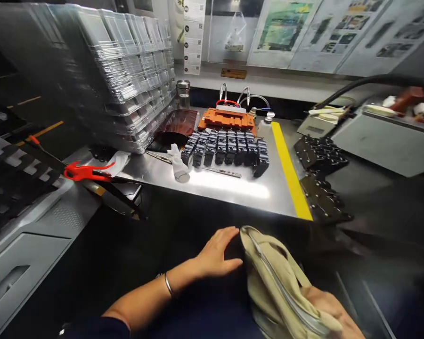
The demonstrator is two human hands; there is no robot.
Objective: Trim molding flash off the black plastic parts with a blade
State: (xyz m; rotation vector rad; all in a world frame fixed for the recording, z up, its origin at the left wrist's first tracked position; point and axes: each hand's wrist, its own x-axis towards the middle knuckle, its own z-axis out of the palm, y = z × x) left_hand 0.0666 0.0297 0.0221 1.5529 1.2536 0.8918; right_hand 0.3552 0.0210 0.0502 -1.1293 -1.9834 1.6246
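A khaki fabric bag [265, 278] with a long zipper along its upper edge is held up in front of the bench, tilted to the right. My right hand [327, 303] grips its near right end; some of the fingers are hidden behind the cloth. My left hand [217, 254] is beside the bag's far left tip, thumb and fingers apart, holding nothing. A thin gap seems to separate its fingertips from the bag. A metal bangle [167, 285] circles the left wrist.
Ahead stands a metal bench [229, 188] bearing rows of black parts [229, 146], an orange fixture [228, 120], a white cloth [178, 162] and tweezers [222, 173]. Stacked clear trays [127, 70] tower at left, near a red-handled air gun [86, 173]. More black parts [320, 155] lie right of a yellow stripe [291, 174].
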